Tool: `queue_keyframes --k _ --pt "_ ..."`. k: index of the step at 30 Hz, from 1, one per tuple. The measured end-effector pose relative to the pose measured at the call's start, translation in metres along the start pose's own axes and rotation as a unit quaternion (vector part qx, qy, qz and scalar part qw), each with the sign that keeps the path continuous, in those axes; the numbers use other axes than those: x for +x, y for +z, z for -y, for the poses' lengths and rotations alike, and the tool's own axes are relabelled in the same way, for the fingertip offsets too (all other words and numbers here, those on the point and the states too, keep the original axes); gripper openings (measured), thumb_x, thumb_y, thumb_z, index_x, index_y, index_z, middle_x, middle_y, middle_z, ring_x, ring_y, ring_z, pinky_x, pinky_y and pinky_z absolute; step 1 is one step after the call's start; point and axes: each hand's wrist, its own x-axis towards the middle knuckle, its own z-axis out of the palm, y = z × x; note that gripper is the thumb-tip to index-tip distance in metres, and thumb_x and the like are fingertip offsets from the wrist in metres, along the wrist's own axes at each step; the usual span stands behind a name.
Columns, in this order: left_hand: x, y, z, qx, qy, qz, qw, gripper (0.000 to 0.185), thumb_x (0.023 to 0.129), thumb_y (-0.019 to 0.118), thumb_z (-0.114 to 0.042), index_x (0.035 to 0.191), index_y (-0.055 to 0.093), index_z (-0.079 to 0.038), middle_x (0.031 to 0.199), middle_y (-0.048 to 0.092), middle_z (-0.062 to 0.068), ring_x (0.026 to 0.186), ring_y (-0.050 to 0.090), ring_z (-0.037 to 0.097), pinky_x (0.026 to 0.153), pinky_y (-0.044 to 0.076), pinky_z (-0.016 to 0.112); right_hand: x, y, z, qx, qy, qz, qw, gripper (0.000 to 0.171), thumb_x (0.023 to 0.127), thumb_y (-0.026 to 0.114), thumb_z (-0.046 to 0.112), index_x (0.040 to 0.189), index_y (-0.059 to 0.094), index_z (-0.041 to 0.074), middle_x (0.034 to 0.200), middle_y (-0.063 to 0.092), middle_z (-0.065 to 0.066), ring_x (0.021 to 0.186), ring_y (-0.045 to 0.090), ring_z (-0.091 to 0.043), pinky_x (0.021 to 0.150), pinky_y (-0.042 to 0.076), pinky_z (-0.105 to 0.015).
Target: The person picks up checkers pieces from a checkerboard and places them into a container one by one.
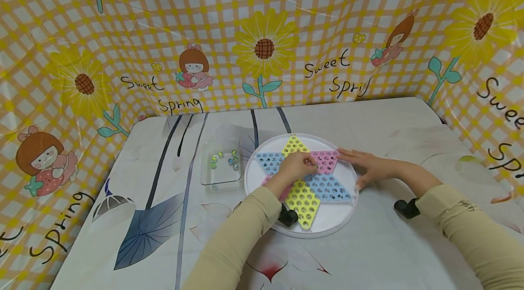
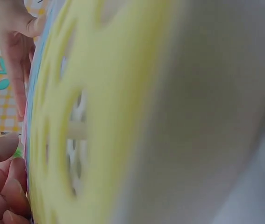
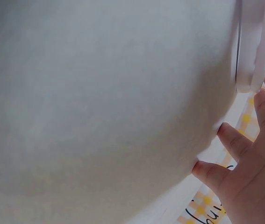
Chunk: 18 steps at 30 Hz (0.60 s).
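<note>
A round white board [image 1: 327,231] carries a holed star in yellow, blue and pink. My left hand [image 1: 300,165] hovers over the star's middle with its fingers curled. In the left wrist view a small green marble [image 2: 17,151] shows pinched between the thumb and fingers [image 2: 1,182], against the yellow star part [image 2: 109,93]. My right hand [image 1: 364,165] lies flat with straight fingers on the board's right edge, beside the pink point. The right wrist view shows its fingers [image 3: 249,177] next to the white rim [image 3: 251,46].
A clear plastic tray [image 1: 221,180] with several glass marbles [image 1: 229,159] stands left of the board. A white printed cloth [image 1: 380,253] covers the table. Yellow checked sheeting [image 1: 262,30] walls in the back and both sides.
</note>
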Motion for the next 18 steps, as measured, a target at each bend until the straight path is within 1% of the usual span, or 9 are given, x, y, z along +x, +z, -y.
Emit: queue_keyframes --k 5,10,18 --pt "0.000 0.000 0.001 -0.015 0.006 0.000 0.9999 0.015 0.078 0.072 -0.029 0.083 0.063 -0.018 0.073 0.053 -0.009 0.063 0.044 0.005 0.056 0.033 0.017 0.000 0.001 -0.001 -0.002 -0.004 0.001 1.000 0.096 0.069 0.075 0.037 0.142 0.024 0.001 0.149 0.005 -0.025 0.132 0.000 -0.053 0.097 0.004 -0.070" --pt "-0.001 -0.002 0.003 -0.047 0.024 0.004 0.9986 0.014 0.079 0.072 -0.025 0.086 0.065 -0.015 0.073 0.053 -0.007 0.062 0.044 0.006 0.053 0.035 0.018 0.000 0.000 -0.001 -0.006 -0.011 -0.002 1.000 0.096 0.069 0.075 0.036 0.142 0.024 0.000 0.149 0.006 -0.025 0.131 0.001 -0.053 0.097 0.005 -0.070" --pt "-0.006 -0.011 0.000 -0.086 0.033 0.006 0.9957 0.013 0.080 0.069 -0.022 0.089 0.066 -0.013 0.074 0.055 -0.005 0.061 0.046 0.006 0.052 0.038 0.018 0.001 0.000 -0.002 -0.010 -0.007 -0.001 1.000 0.095 0.070 0.075 0.036 0.142 0.025 0.001 0.149 0.007 -0.025 0.132 0.002 -0.052 0.097 0.005 -0.070"
